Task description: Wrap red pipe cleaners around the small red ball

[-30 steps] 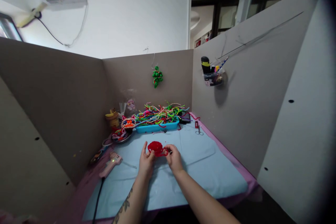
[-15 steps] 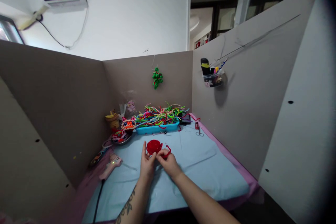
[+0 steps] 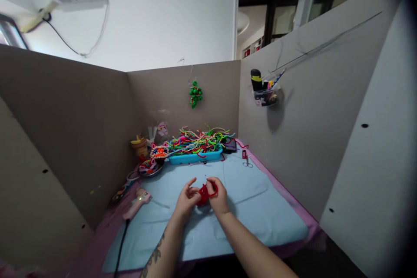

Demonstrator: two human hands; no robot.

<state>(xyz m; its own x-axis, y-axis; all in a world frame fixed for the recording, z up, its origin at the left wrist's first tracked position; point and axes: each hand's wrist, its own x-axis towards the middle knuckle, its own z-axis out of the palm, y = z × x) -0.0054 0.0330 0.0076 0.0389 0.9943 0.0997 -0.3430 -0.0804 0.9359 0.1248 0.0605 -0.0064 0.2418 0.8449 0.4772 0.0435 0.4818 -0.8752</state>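
Note:
A small red fuzzy piece (image 3: 203, 195), seemingly shaped from pipe cleaner, is held between my two hands above the blue table cover. My left hand (image 3: 188, 197) grips its left side with thumb and fingertips, one finger raised. On the other side, my right hand (image 3: 217, 194) is closed around its right edge, where a red loop of pipe cleaner (image 3: 213, 189) curls by the fingers. The fingers hide part of the piece.
A blue tray (image 3: 195, 157) heaped with colourful pipe cleaners stands at the back. Scissors (image 3: 247, 164) lie to its right. At left are a pink glue gun (image 3: 138, 204) with its cord and a metal bowl (image 3: 151, 172) of finished pieces. Grey panels (image 3: 299, 108) enclose the table.
The red piece has been turned from a wide round face to a narrower view and shifted slightly right. Both hands moved with it; the right hand now sits higher beside it.

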